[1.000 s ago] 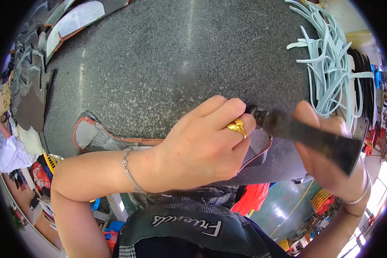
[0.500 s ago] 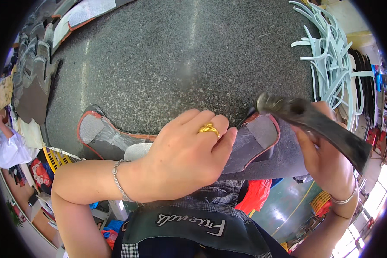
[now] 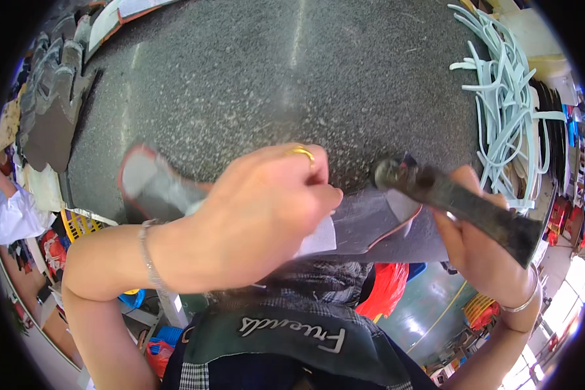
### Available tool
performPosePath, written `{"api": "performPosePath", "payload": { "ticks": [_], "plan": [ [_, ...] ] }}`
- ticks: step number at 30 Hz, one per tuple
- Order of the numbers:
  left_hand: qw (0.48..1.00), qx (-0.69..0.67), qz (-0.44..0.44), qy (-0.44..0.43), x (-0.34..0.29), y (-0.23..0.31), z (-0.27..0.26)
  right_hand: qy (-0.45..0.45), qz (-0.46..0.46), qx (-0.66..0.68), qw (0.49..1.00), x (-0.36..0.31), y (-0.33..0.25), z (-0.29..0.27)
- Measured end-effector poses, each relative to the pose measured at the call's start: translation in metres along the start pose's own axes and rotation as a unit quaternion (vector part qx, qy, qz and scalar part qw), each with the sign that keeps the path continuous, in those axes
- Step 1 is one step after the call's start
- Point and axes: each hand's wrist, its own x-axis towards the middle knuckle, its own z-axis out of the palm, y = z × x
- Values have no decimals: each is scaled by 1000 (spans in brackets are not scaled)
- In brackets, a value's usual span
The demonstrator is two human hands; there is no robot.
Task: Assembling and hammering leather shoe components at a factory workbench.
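A: Left hand (image 3: 260, 208) is pressing down, fingers curled together, on a grey sheet piece with a red-orange edge (image 3: 151, 185), pinning it to the near edge of the dark speckled table (image 3: 253, 78). Ring on one finger, bracelet on the wrist.

B: And the right?

A: Right hand (image 3: 478, 244) is wrapped tight around the handle of a dark hammer (image 3: 455, 198), at the right near edge. Hammer head is sitting just over the right end of the grey piece, where the red-orange border is curling up. Can't tell whether it's touching.

B: Step?

A: Looks like tapping the edge flat: one hand clamping, one striking. My read only.

B: What does the next hit need?

A: I'd say keeping the left fingertips back from the hammer head, since they're near it, and holding the piece from sliding off the near edge.

B: Anything else on the bench?

A: Going down in size: a stack of dark grey cut pieces (image 3: 52, 97) far left, a tangle of pale green strips (image 3: 507, 110) far right, a white paper slip (image 3: 320, 237) under the left hand.
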Motion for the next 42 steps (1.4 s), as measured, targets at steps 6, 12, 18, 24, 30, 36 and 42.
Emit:
{"api": "performPosePath", "payload": {
  "ticks": [6, 12, 18, 24, 30, 36, 42],
  "plan": [
    [979, 161, 99, 69, -10, -1, 5, -8, -113, -31, 993, 12, -23, 7],
    [998, 35, -36, 24, -22, -10, -16, 13, -157, -91, 983, 12, -23, 20],
    [997, 56, -36, 25, -11, -3, -21, 81, -143, -129, 978, 5, -2, 20],
    [988, 59, 48, 138, 33, -24, -8, 225, -65, -221, 947, 0, 11, 36],
    [994, -23, -19, 102, -3, -22, -6, 132, -32, -92, 987, 6, 9, 18],
    [987, 93, 46, 126, -11, -20, -5, 326, -183, 19, 927, 7, -10, 18],
    [986, 111, 49, 114, -5, -16, -5, 114, 55, -179, 976, 18, 21, 1]
  ]
}}
